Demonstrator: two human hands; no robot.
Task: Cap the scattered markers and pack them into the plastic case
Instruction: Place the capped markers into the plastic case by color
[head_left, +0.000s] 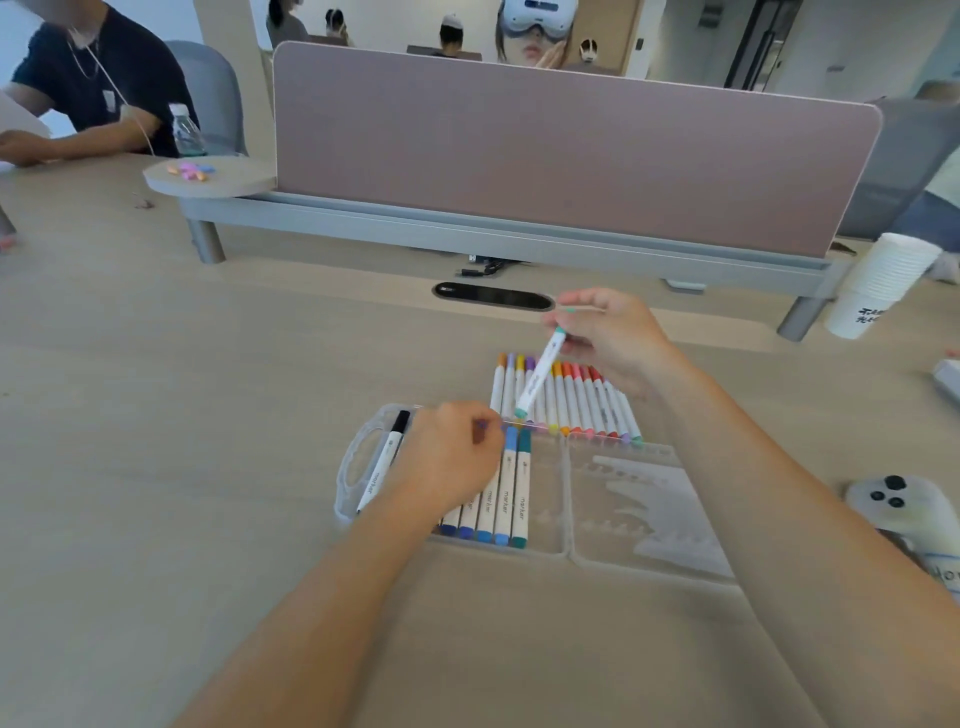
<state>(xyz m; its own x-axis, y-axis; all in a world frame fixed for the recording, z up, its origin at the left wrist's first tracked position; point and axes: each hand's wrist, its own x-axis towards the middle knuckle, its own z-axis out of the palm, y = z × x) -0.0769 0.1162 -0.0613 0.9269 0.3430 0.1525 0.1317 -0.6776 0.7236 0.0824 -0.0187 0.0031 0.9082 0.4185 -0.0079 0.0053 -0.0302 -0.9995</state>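
Observation:
A clear plastic case lies open on the table, its lid to the right. Several capped markers in blue and teal lie side by side in its tray, and a black marker rests near the handle at the left. My left hand rests curled on the markers in the tray, something small and purple between its fingertips. My right hand holds a teal-ended marker tilted in the air above a row of capped markers lying behind the case.
A pink desk divider on a grey rail blocks the far side, with a cable slot in front of it. A stack of paper cups stands at the right, a white controller near the right edge. Other people sit beyond.

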